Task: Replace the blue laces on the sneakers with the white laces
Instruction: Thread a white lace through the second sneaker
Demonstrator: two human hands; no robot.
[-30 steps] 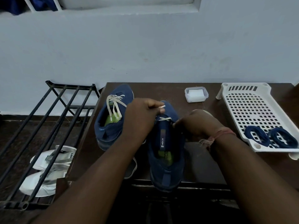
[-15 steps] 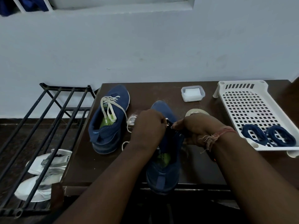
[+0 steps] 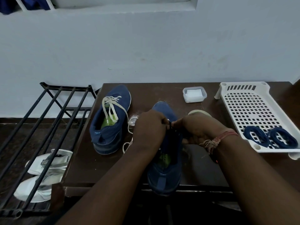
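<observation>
Working close together over a blue sneaker, the left hand (image 3: 148,127) and right hand (image 3: 197,129) meet at the lace area of the near sneaker (image 3: 164,161), which lies on a dark brown tabletop (image 3: 162,93) with its heel toward the viewer and overhanging the front edge. Both hands have their fingers curled in toward one another, fingertips almost touching above the eyelets. They appear to pinch something small there, most likely a lace end, but the hands hide it and I cannot tell which lace or eyelet.

A white lace (image 3: 128,133) trails loose on the tabletop just left of the left hand. The second sneaker (image 3: 110,120) sits further left, apart from the first, already threaded with a white lace that hangs slack and untied. Two coils of blue laces (image 3: 270,138) lie in a white perforated tray (image 3: 246,101) at the right. A small lidded plastic box (image 3: 194,94) stands behind the hands. Left of the tabletop is a black metal shoe rack (image 3: 48,114) with white shoes (image 3: 43,174) beneath.

The lace is probably light, limp and floppy, so it cannot be pushed; it is best pinched at its stiff tip and fed through, then pulled. The sneaker looks soft and light, likely to slide unless steadied at the eyelet flap.
</observation>
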